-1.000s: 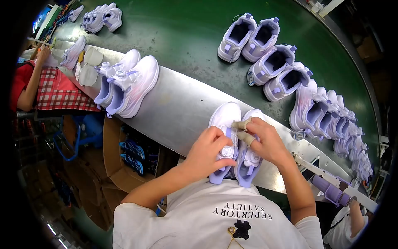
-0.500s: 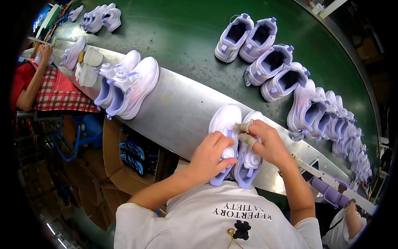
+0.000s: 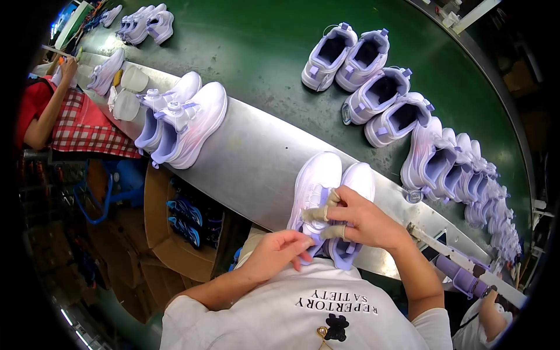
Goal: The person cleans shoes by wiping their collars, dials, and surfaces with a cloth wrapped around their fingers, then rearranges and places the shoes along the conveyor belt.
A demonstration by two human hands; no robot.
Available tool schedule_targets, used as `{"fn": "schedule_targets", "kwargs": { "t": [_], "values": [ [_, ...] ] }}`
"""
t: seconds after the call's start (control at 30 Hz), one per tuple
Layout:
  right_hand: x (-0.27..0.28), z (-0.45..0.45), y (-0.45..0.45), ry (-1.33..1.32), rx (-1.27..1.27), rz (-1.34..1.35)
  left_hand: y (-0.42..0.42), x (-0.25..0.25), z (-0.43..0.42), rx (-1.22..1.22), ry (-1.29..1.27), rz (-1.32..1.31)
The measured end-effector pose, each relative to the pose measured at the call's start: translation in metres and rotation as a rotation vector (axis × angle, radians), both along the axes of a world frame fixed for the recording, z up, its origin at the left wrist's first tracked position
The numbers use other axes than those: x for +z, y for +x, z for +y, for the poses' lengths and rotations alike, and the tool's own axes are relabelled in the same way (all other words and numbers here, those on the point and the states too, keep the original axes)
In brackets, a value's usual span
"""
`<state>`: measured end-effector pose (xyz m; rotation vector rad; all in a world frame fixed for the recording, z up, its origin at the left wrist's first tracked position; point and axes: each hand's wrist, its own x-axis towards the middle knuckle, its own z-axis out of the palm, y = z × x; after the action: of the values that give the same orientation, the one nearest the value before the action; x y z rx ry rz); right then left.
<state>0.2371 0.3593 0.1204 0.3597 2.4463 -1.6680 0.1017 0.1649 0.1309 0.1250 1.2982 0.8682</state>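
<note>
A pair of white sneakers with lilac linings stands on the metal ledge before me, toes pointing away. My right hand [image 3: 364,220], with beige finger cots on some fingers, reaches over the right sneaker [image 3: 359,178] and grips the left sneaker [image 3: 319,172] around its tongue and lacing. My left hand [image 3: 281,252] is at the left sneaker's heel end, thumb and fingertips pinched together at the lilac collar. The fingers partly hide the collar and the upper of both shoes.
Another sneaker pair [image 3: 195,125] stands on the metal ledge [image 3: 256,151] at left, near translucent cups [image 3: 126,105]. More sneakers [image 3: 382,93] line the green surface [image 3: 251,52]. A co-worker in a checked apron [image 3: 87,125] is at far left. An open carton [image 3: 160,216] holds dark blue shoes.
My left hand has moved down from the left sneaker's upper to its heel collar. My right hand has shifted down and left onto that shoe's tongue area.
</note>
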Motion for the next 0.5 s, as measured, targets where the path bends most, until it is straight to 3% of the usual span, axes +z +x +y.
{"fn": "schedule_targets", "kwargs": {
  "t": [0.07,0.2,0.27,0.37,0.5],
  "values": [
    [-0.006,-0.002,0.002,0.08,0.032,0.049,0.012,0.004,0.002,0.13,-0.012,-0.139],
    [-0.001,-0.029,0.009,0.147,-0.157,-0.041,0.02,0.0,-0.002,0.241,-0.026,-0.232],
    [-0.001,-0.033,0.012,0.243,-0.199,0.022,0.015,0.012,0.006,0.186,-0.091,-0.298],
    [-0.004,-0.013,0.009,0.07,-0.134,0.215,0.018,0.011,0.008,0.254,-0.076,-0.369],
    [-0.007,-0.025,0.012,0.168,-0.2,0.172,0.037,-0.007,0.002,0.447,-0.016,-0.403]
  ]
}}
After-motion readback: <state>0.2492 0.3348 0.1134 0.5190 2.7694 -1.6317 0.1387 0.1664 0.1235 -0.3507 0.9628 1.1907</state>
